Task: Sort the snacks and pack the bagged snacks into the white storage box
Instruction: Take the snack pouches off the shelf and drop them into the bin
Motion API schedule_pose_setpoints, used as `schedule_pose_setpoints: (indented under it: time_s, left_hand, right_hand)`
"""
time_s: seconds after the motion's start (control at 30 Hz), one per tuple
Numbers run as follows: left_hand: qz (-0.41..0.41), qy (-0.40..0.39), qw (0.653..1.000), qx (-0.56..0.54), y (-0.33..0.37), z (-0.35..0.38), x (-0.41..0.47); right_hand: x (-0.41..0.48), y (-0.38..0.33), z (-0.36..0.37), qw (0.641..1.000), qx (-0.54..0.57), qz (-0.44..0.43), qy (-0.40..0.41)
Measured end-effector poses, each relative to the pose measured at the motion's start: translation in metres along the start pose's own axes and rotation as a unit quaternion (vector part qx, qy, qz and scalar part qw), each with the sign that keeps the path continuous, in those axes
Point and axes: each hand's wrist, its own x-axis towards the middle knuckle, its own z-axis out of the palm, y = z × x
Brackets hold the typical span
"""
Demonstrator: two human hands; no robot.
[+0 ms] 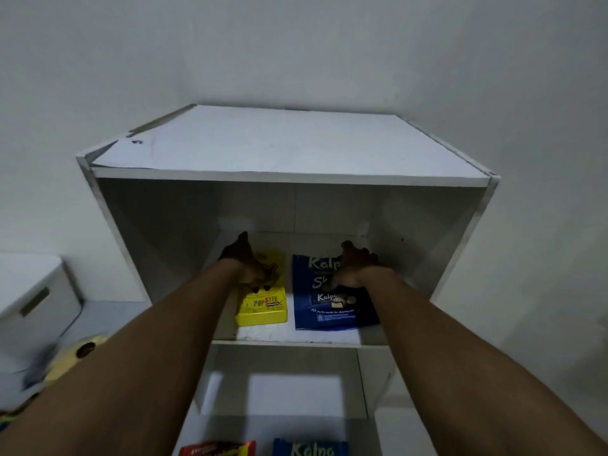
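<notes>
On the upper shelf (296,334) your left grip (250,264) curls over the yellow snack box (263,307); your right grip (353,268) rests on the blue bag (332,311), hold unclear. Packing seems unstarted: the white storage box (36,291) sits well apart, left.

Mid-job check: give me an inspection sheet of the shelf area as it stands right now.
Surface: white shelf; its top compartment holds two snacks.
Job's things: yellow box and blue bag lie side by side, apart. White storage box stands left of the shelf. A red pack and a second blue bag lie lower down, cut off by the frame edge.
Clutter: blurred yellow thing at lower left, cannot tell what it is.
Hands: left hand is on the yellow box, fingers curled on it. Right hand is on the blue bag, grip unclear.
Cables: nothing seen.
Surroundings: plain wall behind.
</notes>
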Motion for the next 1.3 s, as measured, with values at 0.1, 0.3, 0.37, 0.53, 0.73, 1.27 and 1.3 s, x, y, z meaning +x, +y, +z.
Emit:
schedule_pose_setpoints:
  time_s: [0.1, 0.3, 0.37, 0.53, 0.73, 1.27, 1.3]
  left_hand:
    - [0.007, 0.014, 1.0, -0.013, 0.0, -0.004, 0.002]
    - [0.027, 0.025, 0.999, -0.004, 0.006, -0.015, -0.001]
    - [0.045, 0.021, 0.999, -0.016, 0.009, -0.022, -0.007]
    - [0.081, 0.031, 0.994, -0.067, 0.015, -0.046, -0.029]
    - [0.143, 0.026, 0.988, -0.057, 0.023, -0.072, -0.08]
    - [0.365, -0.078, 0.92, -0.117, 0.014, -0.079, -0.255]
    - [0.376, -0.089, 0.915, -0.118, 0.02, -0.071, -0.266]
  right_hand:
    - [0.002, -0.001, -0.001, 1.0, -0.002, -0.005, 0.001]
    - [-0.005, 0.002, -0.01, 0.997, 0.009, -0.058, 0.054]
    - [-0.011, 0.001, -0.017, 0.995, 0.005, -0.072, 0.066]
    - [-0.037, -0.006, -0.035, 0.991, 0.005, -0.098, 0.092]
    - [-0.105, -0.022, -0.046, 0.982, 0.015, -0.093, 0.166]
    - [-0.394, -0.015, 0.005, 0.938, 0.089, 0.07, 0.327]
    - [-0.412, -0.01, 0.009, 0.934, 0.088, 0.088, 0.334]
